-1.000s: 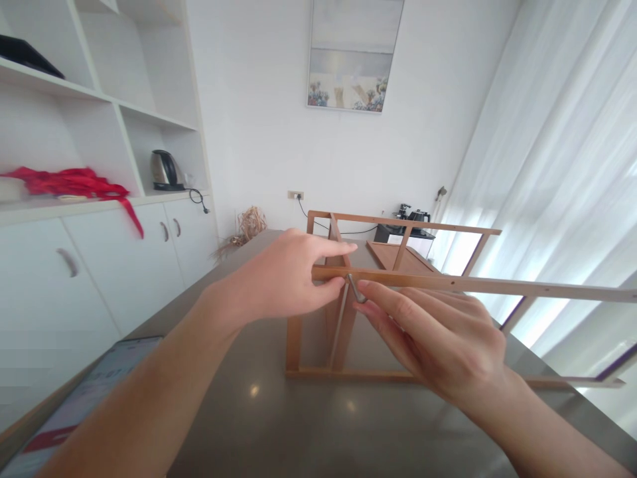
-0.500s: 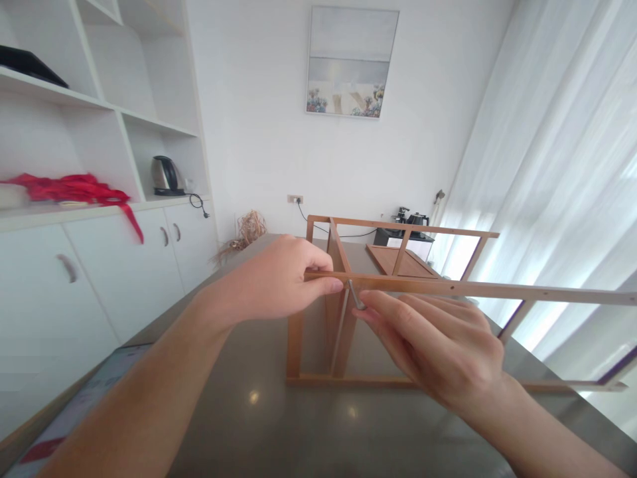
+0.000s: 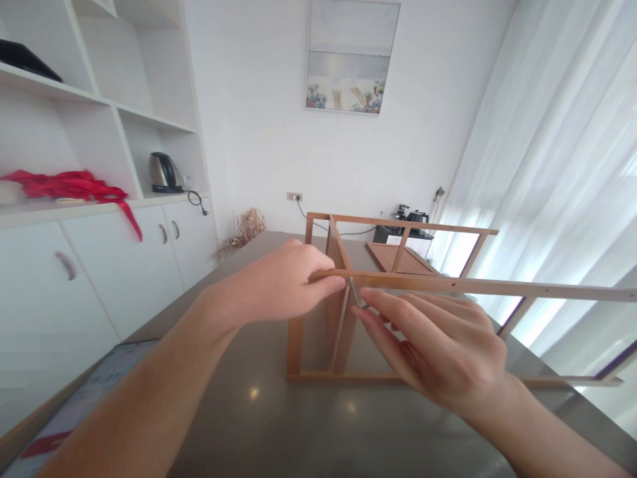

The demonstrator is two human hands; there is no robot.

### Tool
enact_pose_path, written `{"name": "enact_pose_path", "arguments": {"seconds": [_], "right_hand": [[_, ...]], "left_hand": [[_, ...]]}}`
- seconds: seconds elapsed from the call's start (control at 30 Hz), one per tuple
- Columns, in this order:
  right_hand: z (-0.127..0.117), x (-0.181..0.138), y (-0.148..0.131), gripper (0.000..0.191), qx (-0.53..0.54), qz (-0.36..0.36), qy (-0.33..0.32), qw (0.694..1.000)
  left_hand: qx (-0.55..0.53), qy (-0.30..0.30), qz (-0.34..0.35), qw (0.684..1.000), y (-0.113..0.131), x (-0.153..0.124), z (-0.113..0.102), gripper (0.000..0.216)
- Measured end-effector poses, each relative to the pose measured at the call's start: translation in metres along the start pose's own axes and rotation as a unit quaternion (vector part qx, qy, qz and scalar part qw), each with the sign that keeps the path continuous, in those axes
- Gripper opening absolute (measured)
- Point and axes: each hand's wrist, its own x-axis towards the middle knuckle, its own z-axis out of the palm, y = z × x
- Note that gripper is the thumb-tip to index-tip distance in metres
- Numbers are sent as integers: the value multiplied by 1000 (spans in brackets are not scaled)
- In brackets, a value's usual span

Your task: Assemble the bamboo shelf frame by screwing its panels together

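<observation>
A wooden rack frame (image 3: 408, 281) lies on its side on the grey table, its long rails running off to the right. My left hand (image 3: 293, 282) pinches the left end of the near upper rail between thumb and fingers. In my right hand (image 3: 438, 338), a bent metal hex key (image 3: 355, 292) is held between thumb and forefinger. The key's tip meets the rail right beside my left thumb, where a crosspiece joins. Whatever fastener sits at the tip is too small to make out. Several dark holes dot the rail farther right.
A brown wooden panel (image 3: 398, 257) lies on the table (image 3: 259, 425) behind the frame. A printed sheet or screen (image 3: 94, 398) is under my left forearm. White cabinets (image 3: 109, 265) stand left, with a kettle (image 3: 163, 172) and red cloth (image 3: 70, 186). Curtains (image 3: 557, 146) hang right.
My right thumb and forefinger have opened slightly around the hex key, whose tip stays at the rail. My left hand keeps its hold. The view has shifted a little.
</observation>
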Motion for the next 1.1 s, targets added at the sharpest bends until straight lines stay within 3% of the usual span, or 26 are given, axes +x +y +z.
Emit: {"name": "enact_pose_path", "arguments": {"seconds": [0.3,0.93,1.1], "right_hand": [[-9,0,-4,25,-39,-7,-29,999],[-10,-1,-6,16,-35,8,-40,999],[-15,7,-8,9,-81,7,-89,993]], "left_hand": [[-34,-17,-41,998,3,-2,-2,46],[-28,-30,-36,999,6,-1,-2,49],[-24,-23,-27,999,5,-1,-1,49]]}}
